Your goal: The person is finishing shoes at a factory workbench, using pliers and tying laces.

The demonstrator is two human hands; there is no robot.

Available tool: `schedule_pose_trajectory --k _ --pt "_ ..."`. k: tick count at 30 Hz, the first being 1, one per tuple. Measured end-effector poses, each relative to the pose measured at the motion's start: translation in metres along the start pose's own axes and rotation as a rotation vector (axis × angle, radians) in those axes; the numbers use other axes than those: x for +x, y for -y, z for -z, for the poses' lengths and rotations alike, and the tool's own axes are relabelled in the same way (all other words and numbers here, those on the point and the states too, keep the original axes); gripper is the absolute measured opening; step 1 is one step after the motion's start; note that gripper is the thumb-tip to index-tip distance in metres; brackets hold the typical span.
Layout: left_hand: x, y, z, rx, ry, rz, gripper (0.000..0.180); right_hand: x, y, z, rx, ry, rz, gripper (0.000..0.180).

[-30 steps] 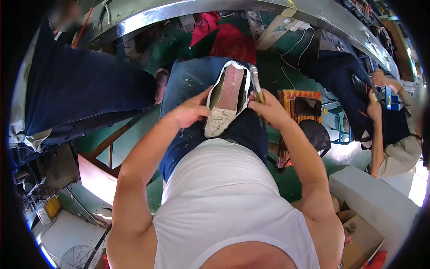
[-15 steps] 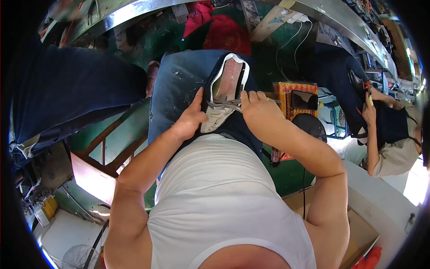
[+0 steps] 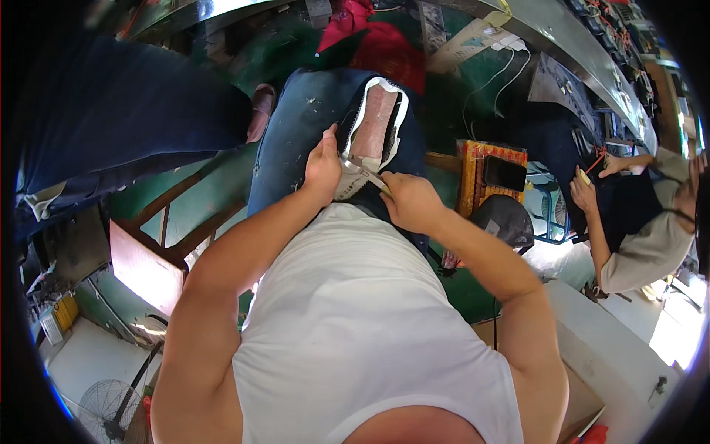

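An unfinished shoe (image 3: 375,122) lies sole-up across my lap, its pinkish-brown insole board framed by a white edge and dark upper material. My left hand (image 3: 324,169) is closed against the shoe's left side near the end closest to me, fingers together and pointing away. My right hand (image 3: 413,200) grips the handles of metal pliers (image 3: 367,175) from the right. The pliers' head lies over the near end of the shoe, beside my left fingers. Whether its jaws pinch the material is too small to tell.
To the right, a dark phone (image 3: 505,172) rests on a red-and-yellow patterned surface (image 3: 471,174), with a dark rounded object (image 3: 504,220) nearer me. A co-worker's hands (image 3: 588,189) work at far right; another person's dark-clothed leg (image 3: 140,133) is left. A metal bench edge (image 3: 584,63) curves along the back.
My right hand has come down and left with the pliers, which now slant across the shoe's near end. My left hand has drawn its fingers together against the shoe. My view has shifted slightly.
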State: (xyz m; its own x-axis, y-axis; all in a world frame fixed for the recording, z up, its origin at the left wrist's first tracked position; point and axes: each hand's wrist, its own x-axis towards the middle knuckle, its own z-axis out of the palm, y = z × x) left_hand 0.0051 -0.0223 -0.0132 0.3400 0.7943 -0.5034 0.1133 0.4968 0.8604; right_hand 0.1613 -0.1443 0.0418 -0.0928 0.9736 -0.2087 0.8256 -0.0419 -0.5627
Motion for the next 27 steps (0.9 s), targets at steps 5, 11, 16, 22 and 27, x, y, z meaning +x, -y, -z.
schedule_pose_trajectory --k 5,11,16,22,27 --pt "0.002 0.008 0.007 0.437 -0.063 -0.240 0.053 -0.005 0.015 0.027 0.006 0.071 -0.058 0.022" --pt "0.000 0.013 0.008 0.546 0.002 -0.605 0.046 -0.013 -0.012 0.030 -0.226 -0.236 0.039 0.047" --pt "-0.004 0.005 0.014 0.796 0.154 -0.735 0.050 0.003 -0.012 0.043 -0.303 -0.150 -0.069 0.046" --pt "0.000 -0.016 0.017 1.095 0.299 -0.895 0.050 -0.009 -0.039 0.015 -0.045 -0.215 -0.189 0.023" --pt "-0.003 -0.035 0.012 1.196 0.366 -0.603 0.054 0.013 -0.040 0.083 0.480 0.387 -0.501 0.028"
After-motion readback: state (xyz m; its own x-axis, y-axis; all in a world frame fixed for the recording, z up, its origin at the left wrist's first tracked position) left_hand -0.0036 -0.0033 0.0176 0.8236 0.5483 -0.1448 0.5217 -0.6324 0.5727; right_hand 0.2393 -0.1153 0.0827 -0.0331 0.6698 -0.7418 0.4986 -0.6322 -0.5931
